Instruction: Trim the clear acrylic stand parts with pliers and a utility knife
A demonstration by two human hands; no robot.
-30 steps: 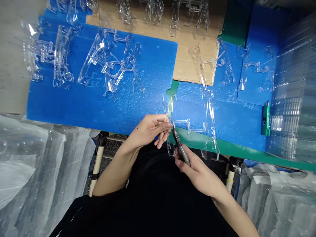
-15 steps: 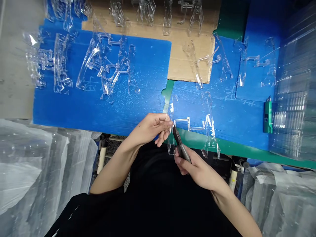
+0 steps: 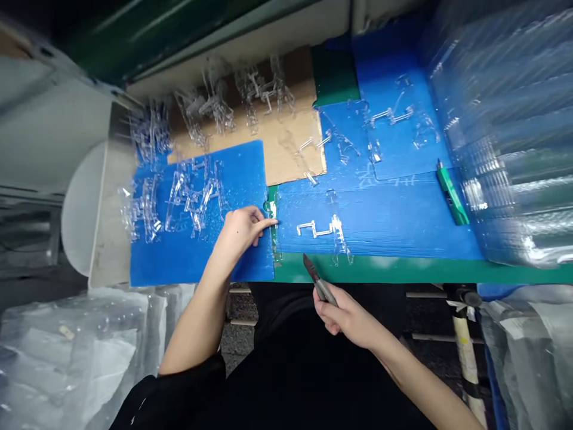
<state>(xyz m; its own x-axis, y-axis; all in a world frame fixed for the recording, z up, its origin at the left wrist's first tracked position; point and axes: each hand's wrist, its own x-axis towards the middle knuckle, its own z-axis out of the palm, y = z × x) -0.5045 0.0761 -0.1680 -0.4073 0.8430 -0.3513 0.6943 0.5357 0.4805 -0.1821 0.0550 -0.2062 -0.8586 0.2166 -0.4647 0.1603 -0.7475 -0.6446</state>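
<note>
My left hand (image 3: 244, 233) is closed in a pinch on a long clear plastic part (image 3: 276, 248), hard to make out over the green gap between the blue sheets. In my right hand (image 3: 342, 310) are cutting nippers (image 3: 321, 286) with grey handles, their dark jaws pointing up and left above the green table edge. Just beyond the jaws, a second clear plastic part (image 3: 339, 236) lies on the blue sheet, joined to a stepped clear sprue (image 3: 313, 229). The sprue's left end is free, apart from the pinched part.
Several clear mouldings (image 3: 192, 197) lie on the left blue sheet, others on the cardboard (image 3: 286, 161) and at the back right. A green utility knife (image 3: 452, 194) lies at the right, beside a stack of clear plastic (image 3: 501, 179). Wrapped bundles (image 3: 80, 352) stand below the table.
The part in my left hand has come apart from the sprue and moved left. My right hand has drawn the nippers back from the cut. The camera view has turned.
</note>
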